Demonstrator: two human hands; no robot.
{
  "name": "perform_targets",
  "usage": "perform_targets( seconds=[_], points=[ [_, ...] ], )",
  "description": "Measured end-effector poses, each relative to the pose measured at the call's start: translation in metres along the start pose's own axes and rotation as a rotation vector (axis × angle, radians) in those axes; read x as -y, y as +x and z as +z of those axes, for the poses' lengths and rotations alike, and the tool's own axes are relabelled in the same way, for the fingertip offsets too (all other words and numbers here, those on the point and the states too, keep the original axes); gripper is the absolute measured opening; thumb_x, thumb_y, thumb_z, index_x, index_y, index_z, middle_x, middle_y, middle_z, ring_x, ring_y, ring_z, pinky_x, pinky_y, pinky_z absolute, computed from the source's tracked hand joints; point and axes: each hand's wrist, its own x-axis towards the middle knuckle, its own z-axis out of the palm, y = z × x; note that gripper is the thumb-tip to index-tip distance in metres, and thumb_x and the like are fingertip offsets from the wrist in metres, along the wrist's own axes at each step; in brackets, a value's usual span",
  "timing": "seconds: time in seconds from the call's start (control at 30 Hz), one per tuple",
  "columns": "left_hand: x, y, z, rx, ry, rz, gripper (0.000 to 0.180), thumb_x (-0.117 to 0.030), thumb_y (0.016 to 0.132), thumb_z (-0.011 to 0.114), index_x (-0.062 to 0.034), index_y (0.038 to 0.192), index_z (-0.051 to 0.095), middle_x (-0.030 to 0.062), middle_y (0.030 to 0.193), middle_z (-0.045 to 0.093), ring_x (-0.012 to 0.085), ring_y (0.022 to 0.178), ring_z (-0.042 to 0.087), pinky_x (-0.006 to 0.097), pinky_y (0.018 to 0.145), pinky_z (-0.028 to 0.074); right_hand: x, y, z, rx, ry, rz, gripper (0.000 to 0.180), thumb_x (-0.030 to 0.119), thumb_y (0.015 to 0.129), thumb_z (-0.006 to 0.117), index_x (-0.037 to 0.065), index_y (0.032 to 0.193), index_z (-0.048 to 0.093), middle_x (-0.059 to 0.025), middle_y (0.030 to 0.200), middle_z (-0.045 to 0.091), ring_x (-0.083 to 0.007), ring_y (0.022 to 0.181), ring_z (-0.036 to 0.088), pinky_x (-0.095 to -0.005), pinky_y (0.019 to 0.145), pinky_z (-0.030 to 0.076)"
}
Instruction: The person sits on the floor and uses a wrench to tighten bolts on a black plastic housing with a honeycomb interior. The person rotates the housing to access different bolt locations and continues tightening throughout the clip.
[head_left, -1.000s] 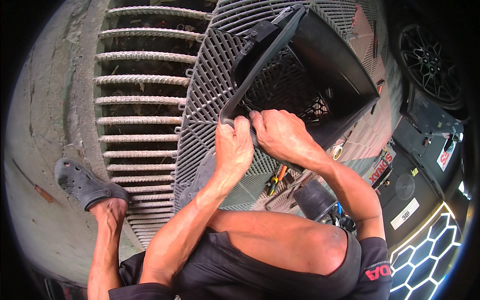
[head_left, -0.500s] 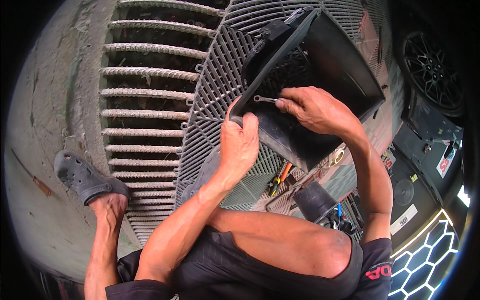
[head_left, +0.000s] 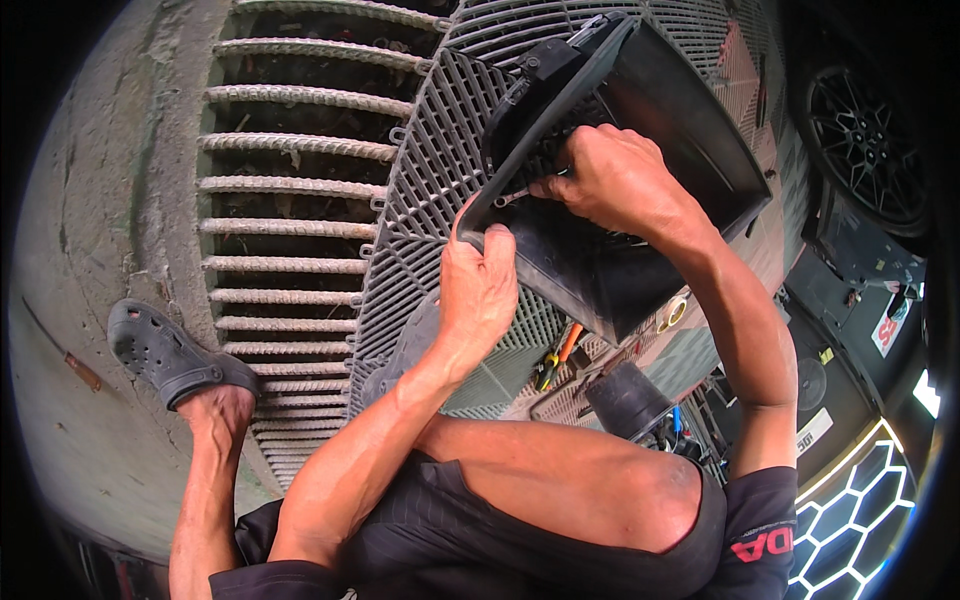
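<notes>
A large black plastic panel point(head_left: 690, 110), shaped like an open box with a raised rim, rests tilted over the grey floor grating. My left hand point(head_left: 482, 280) is closed round its lower left corner, thumb on the inner side and fingers hidden behind. My right hand point(head_left: 615, 180) reaches inside the panel, fingers curled round a small metal wrench point(head_left: 512, 198). The wrench's ring end shows near the inner corner, just above my left thumb. I cannot make out whether it sits on a fastener.
Ribbed steel bars point(head_left: 300, 185) cover a drain channel to the left. Below the panel stands a black bucket point(head_left: 628, 400) near orange-handled pliers point(head_left: 570, 342) and a tape roll point(head_left: 678, 310). A spoked car wheel point(head_left: 865, 145) is at the far right. A screwdriver point(head_left: 83, 372) lies far left.
My right hand has swung up and slightly left, turning the wrench so its handle now angles upward. Its ring end has shifted slightly left. My left hand and the panel stay put.
</notes>
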Motion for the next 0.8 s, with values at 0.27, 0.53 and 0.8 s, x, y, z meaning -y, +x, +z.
perform_targets(
  seconds=[0.27, 0.53, 0.8],
  points=[
    [-0.001, -0.003, 0.0, -0.003, -0.011, -0.058, 0.042, -0.01, 0.109, 0.051, 0.0032, 0.148, 0.06, -0.0051, 0.087, 0.058, 0.0033, 0.069, 0.047, 0.027, 0.058, 0.039, 0.0, 0.0, 0.004, 0.011, 0.002, 0.006, 0.043, 0.043, 0.095, 0.082, 0.002, 0.108, 0.085, -0.0273, 0.096, 0.079, -0.0459, 0.098, 0.076, -0.0531, 0.091, 0.06],
    [0.0, -0.002, 0.002, -0.041, -0.014, -0.028, 0.041, -0.008, 0.108, 0.05, 0.0045, 0.145, 0.061, 0.0, 0.093, 0.065, 0.0053, 0.075, 0.052, 0.027, 0.066, 0.047, 0.0, -0.013, 0.019, 0.037, 0.131, 0.046, 0.037, 0.038, 0.102, 0.074, 0.004, 0.113, 0.085, -0.0269, 0.093, 0.078, -0.0464, 0.095, 0.076, -0.0554, 0.089, 0.06],
    [0.005, -0.001, 0.004, -0.06, 0.012, -0.031, 0.037, -0.01, 0.107, 0.051, 0.0053, 0.137, 0.066, 0.0012, 0.093, 0.067, 0.0068, 0.077, 0.055, 0.029, 0.068, 0.049, 0.013, -0.042, 0.063, 0.057, 0.339, 0.121, 0.047, 0.037, 0.112, 0.053, -0.001, 0.108, 0.079, -0.0299, 0.094, 0.076, -0.0498, 0.097, 0.075, -0.0587, 0.094, 0.057]
  ],
)
